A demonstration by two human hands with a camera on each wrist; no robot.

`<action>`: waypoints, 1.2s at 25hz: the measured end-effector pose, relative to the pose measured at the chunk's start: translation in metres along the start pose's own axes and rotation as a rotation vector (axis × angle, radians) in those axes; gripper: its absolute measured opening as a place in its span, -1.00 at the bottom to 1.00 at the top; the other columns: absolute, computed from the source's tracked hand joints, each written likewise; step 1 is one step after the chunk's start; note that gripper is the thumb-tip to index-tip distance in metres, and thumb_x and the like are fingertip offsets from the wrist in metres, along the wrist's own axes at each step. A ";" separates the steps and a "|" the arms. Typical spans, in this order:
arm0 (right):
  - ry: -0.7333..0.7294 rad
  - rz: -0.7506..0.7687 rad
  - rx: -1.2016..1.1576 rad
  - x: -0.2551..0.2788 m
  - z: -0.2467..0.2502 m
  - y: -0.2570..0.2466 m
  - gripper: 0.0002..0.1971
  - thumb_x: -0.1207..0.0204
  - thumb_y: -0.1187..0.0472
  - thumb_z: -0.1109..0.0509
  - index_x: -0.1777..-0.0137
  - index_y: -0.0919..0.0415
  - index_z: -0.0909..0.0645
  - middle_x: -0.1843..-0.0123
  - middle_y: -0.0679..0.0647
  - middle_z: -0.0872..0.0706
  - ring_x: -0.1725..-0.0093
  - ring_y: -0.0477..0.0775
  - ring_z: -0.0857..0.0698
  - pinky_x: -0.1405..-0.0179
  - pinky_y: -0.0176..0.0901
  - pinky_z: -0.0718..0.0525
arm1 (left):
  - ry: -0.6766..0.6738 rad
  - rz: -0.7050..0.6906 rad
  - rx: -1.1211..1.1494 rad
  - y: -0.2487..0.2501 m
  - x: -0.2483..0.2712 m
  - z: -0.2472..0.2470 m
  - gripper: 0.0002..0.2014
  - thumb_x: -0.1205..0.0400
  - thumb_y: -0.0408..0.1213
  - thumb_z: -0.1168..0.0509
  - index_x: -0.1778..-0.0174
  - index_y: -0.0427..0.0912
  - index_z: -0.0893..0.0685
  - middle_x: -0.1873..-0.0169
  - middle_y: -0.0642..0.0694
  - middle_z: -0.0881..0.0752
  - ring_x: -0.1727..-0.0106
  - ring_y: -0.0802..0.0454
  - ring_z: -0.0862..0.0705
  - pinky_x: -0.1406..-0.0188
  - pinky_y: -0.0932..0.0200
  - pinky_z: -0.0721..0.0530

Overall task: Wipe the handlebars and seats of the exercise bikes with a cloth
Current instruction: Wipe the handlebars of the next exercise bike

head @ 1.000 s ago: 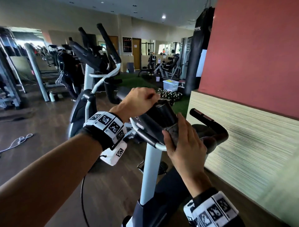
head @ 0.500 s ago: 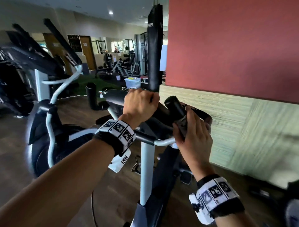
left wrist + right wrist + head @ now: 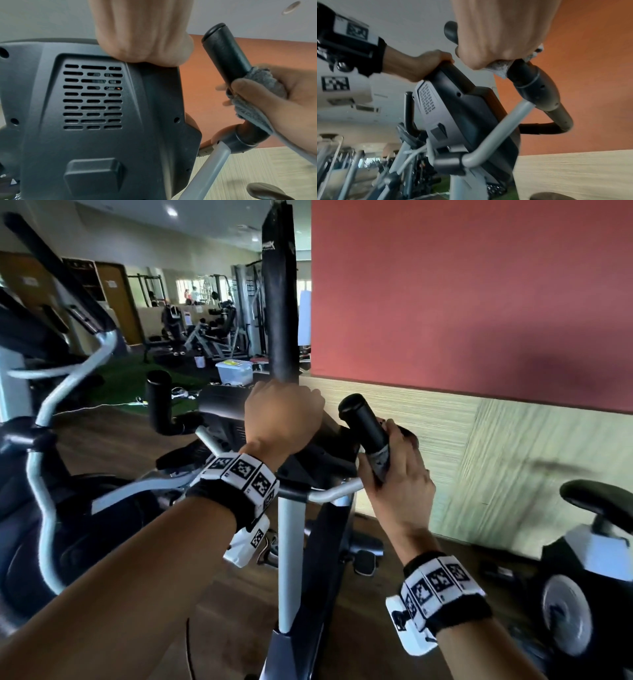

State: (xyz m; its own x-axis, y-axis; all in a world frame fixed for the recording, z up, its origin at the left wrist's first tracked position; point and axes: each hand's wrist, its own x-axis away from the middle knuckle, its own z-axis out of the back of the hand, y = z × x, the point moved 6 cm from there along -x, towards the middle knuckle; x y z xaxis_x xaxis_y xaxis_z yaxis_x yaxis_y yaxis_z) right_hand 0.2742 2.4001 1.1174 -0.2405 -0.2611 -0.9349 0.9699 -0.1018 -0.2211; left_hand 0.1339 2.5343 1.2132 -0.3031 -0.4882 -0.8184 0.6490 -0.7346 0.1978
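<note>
Indoors, an exercise bike (image 3: 291,559) stands beside a red wall (image 3: 479,285). At its top, the left hand (image 3: 282,414) clasps the upper edge of the dark console (image 3: 102,108). Just beside it, the right hand (image 3: 399,484) wraps a grey cloth (image 3: 260,86) around the lower part of the black right handlebar grip (image 3: 363,419), fingers curled round both.
</note>
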 end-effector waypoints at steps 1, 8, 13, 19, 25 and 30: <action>-0.002 0.014 -0.004 -0.009 -0.001 -0.008 -0.43 -0.72 -0.15 -0.28 -0.55 0.27 -0.47 -0.19 0.19 -0.77 -0.05 0.20 -0.79 0.16 0.18 -0.84 | -0.008 0.004 -0.021 0.000 0.001 -0.001 -0.63 -0.65 -0.14 -0.29 0.42 -0.22 -0.78 0.43 -0.28 -0.75 0.38 -0.30 -0.66 0.13 0.00 -0.60; -0.022 0.073 -0.026 -0.034 -0.006 -0.026 -0.38 -0.73 -0.14 -0.33 -0.59 0.33 -0.46 -0.28 0.18 -0.78 -0.15 0.13 -0.79 0.09 0.04 -0.79 | -0.010 -0.009 -0.018 -0.001 0.002 -0.004 -0.62 -0.68 -0.09 -0.25 0.35 -0.19 -0.80 0.34 -0.30 -0.77 0.28 -0.33 -0.68 0.08 -0.02 -0.59; -0.255 0.029 -0.086 0.022 -0.005 0.025 -0.27 -0.77 -0.17 -0.14 -0.75 0.32 -0.13 -0.61 0.32 -0.51 -0.58 0.24 -0.54 -0.21 0.19 -0.75 | -0.095 -0.013 -0.046 -0.004 -0.002 -0.012 -0.53 -0.70 0.00 -0.09 0.31 -0.18 -0.76 0.28 -0.20 -0.80 0.14 -0.28 -0.68 -0.11 -0.05 -0.54; -0.409 -0.216 -0.361 0.058 0.020 0.073 -0.31 -0.73 -0.12 -0.17 -0.80 -0.03 -0.06 -0.67 0.14 -0.46 -0.58 0.18 -0.55 -0.46 0.10 -0.63 | -0.354 0.032 0.068 -0.009 -0.009 -0.013 -0.62 -0.80 0.01 -0.13 0.06 -0.12 -0.76 0.09 -0.12 -0.81 -0.07 -0.19 -0.70 -0.32 0.00 -0.42; -0.420 0.065 -0.411 0.021 0.022 0.072 -0.32 -0.76 -0.19 -0.17 -0.78 0.09 -0.13 -0.72 0.08 -0.37 -0.66 -0.09 -0.34 -0.63 -0.29 -0.34 | -0.112 -0.369 0.289 0.098 0.009 0.019 -0.74 -0.72 -0.06 -0.20 0.01 -0.13 -0.73 0.02 -0.02 -0.67 -0.04 -0.04 -0.64 -0.03 0.03 -0.64; -0.481 0.337 -0.476 0.016 -0.016 0.084 -0.35 -0.76 -0.23 -0.16 -0.72 0.12 -0.21 -0.60 0.04 -0.38 -0.57 0.13 -0.49 -0.49 -0.03 -0.57 | -0.476 -0.437 -0.590 0.140 0.013 -0.012 -0.52 -0.74 0.13 -0.05 0.21 -0.11 -0.70 0.31 -0.10 -0.70 0.20 -0.08 -0.67 -0.19 -0.02 -0.51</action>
State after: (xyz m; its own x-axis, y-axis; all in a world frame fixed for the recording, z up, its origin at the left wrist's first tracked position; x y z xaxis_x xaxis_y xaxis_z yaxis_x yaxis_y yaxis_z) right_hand 0.3523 2.4032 1.0794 0.1885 -0.6061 -0.7728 0.8791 0.4549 -0.1424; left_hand 0.2291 2.4313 1.2237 -0.7826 -0.4618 -0.4175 0.6222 -0.6023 -0.5000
